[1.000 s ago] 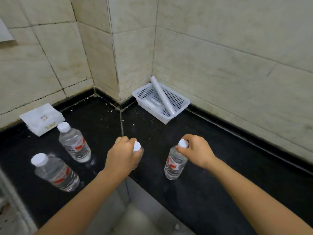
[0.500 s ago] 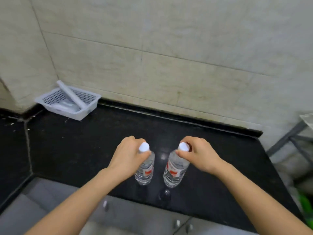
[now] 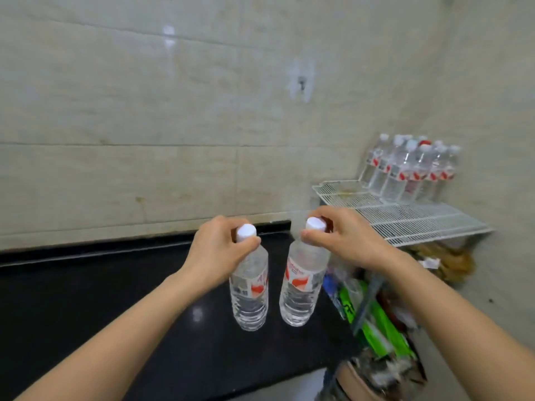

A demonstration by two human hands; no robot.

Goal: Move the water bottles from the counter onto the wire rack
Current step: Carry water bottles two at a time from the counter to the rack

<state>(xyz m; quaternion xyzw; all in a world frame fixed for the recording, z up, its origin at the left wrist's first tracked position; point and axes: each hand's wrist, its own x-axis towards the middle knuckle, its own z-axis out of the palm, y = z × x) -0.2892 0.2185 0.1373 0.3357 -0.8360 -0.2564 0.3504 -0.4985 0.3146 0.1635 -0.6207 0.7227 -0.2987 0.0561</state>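
My left hand grips a clear water bottle by its neck, just under the white cap. My right hand holds a second water bottle the same way. Both bottles hang upright, side by side, above the right end of the black counter. The white wire rack stands to the right against the wall, level with my right hand. Several water bottles with red labels are grouped at the rack's back corner.
Below the rack's front edge lies a heap of clutter with green packaging, plastic bags and a brown bin. The tiled wall runs behind the counter. The front half of the rack's wire surface is bare.
The view has swung right and both hands carried their bottles rightward along the counter to its right end. The wire rack with its bottles has come into view; the white basket has left it.
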